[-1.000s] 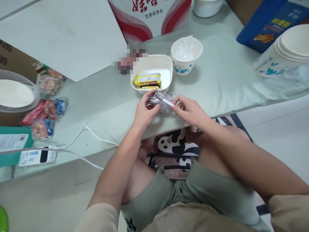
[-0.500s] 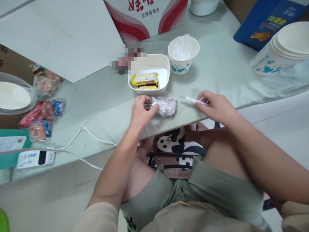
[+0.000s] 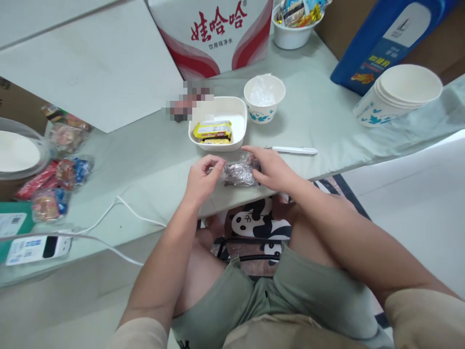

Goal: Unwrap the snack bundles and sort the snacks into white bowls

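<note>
A small dark package in crinkled clear plastic wrap [image 3: 240, 174] lies near the table's front edge. My left hand [image 3: 203, 179] pinches the wrap at its left end, thumb and forefinger together. Over the right end reaches my right hand [image 3: 274, 169], its forefinger stretched out and its thumb apart, touching the plastic. Behind that hand a white craft knife [image 3: 294, 150] rests on the table, its thin metal tip partly hidden by the fingers. Just beyond the package stands a white bowl [image 3: 238, 121] holding yellow-wrapped snack packs [image 3: 212, 130].
A paper cup [image 3: 264, 114] with crumpled clear plastic inside stands right of the bowl. Stacked paper cups [image 3: 395, 99] and a blue container [image 3: 374, 46] are at the far right. Wrapped snacks [image 3: 67, 174], a white cable [image 3: 140, 211] and a power strip [image 3: 38, 248] lie left.
The craft knife has left my right hand and lies on the table. That hand has moved left onto the package. My view has shifted slightly.
</note>
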Action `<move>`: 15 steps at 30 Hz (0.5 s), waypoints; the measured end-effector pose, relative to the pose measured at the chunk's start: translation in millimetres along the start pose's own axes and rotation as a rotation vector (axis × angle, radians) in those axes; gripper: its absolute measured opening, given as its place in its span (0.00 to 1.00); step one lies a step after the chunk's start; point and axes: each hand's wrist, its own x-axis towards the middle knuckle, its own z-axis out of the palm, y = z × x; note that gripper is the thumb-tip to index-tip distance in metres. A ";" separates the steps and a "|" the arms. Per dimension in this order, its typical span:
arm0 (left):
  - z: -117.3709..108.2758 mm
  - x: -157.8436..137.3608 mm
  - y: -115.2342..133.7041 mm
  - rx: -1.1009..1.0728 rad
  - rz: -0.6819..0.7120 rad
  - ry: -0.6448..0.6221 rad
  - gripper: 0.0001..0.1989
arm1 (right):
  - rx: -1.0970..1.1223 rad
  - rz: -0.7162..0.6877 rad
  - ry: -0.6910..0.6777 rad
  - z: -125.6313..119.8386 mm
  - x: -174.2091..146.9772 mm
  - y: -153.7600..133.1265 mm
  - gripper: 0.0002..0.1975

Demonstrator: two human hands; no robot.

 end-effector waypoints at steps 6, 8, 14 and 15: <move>-19.4 5.6 -15.0 -0.293 -0.299 0.184 0.09 | 0.079 0.007 0.140 -3.4 2.6 0.1 0.10; -28.5 4.5 -17.9 -0.295 -0.339 0.226 0.07 | 0.100 0.028 0.223 -10.4 -3.0 4.0 0.06; -58.6 0.1 -26.2 -0.170 -0.434 0.328 0.05 | -0.023 0.235 0.299 -33.4 -24.3 32.8 0.06; -62.2 0.2 -28.0 -0.147 -0.443 0.341 0.05 | -0.063 0.279 0.316 -36.4 -26.6 36.6 0.08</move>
